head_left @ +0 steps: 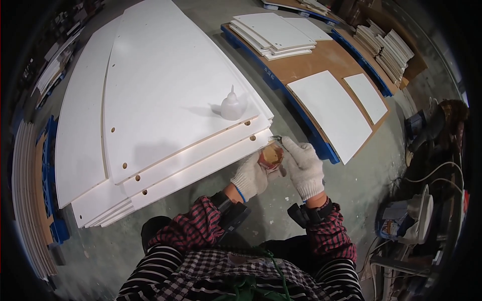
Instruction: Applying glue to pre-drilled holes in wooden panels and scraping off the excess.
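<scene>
My left hand (252, 175), in a white knitted glove, is closed around a small reddish-brown container (271, 159) with tan, paste-like matter inside. Just to its right, my gloved right hand (306, 168) pinches a small, thin, greyish tool (275, 138), whose exact kind is too small to tell. The tool's tip is by the near right corner of a stack of white boards (170, 85). Round holes show along the stepped ends of these boards. A translucent squeeze bottle (232, 108) with a pointed nozzle stands upright on the top board.
To the right, a blue pallet (326, 145) bears a brown sheet and white panels (331, 113). More boards (27, 185) stand stacked at the far left beside a blue pallet (50, 175). A bucket (396, 220) and loose cables (437, 173) lie at the right.
</scene>
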